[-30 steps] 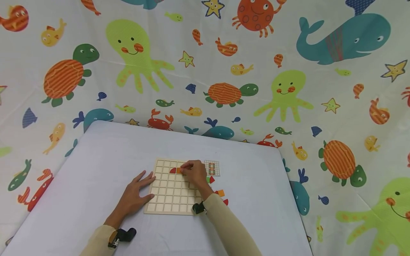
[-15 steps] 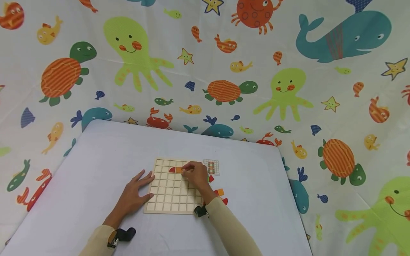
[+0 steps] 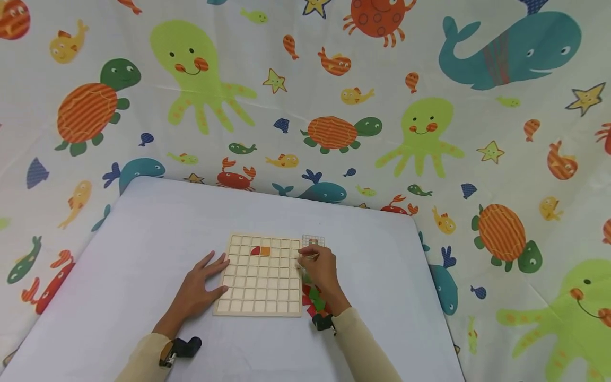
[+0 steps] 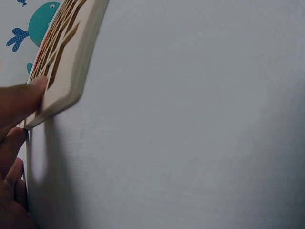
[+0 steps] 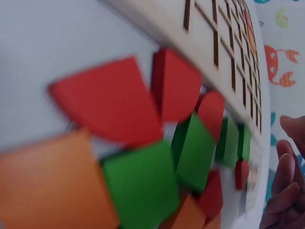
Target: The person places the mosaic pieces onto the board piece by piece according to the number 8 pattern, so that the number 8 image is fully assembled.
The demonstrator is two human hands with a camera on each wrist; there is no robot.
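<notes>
A pale wooden grid board [image 3: 261, 286] lies on the table. In its upper left part sit a red quarter-circle piece [image 3: 255, 251] and an orange square piece [image 3: 265, 251], side by side in neighbouring cells. My left hand [image 3: 198, 284] rests on the board's left edge with spread fingers; its thumb [image 4: 26, 98] touches the rim. My right hand [image 3: 322, 269] hovers by the board's upper right edge, fingers loosely bent, with no piece showing between them. Below it, loose green pieces [image 5: 143, 179] and red quarter-circle pieces [image 5: 112, 98] lie beside the board.
A small pattern card [image 3: 307, 240] with a printed grid lies by the board's upper right corner, partly covered by my right hand. Orange pieces [image 5: 52, 183] lie among the loose ones. A sea-animal curtain [image 3: 286, 106] hangs behind the white table [image 3: 191, 207].
My right hand has moved off the board to the right, away from the orange square, uncovering the cells and more loose pieces. My left hand has stayed at the board's edge.
</notes>
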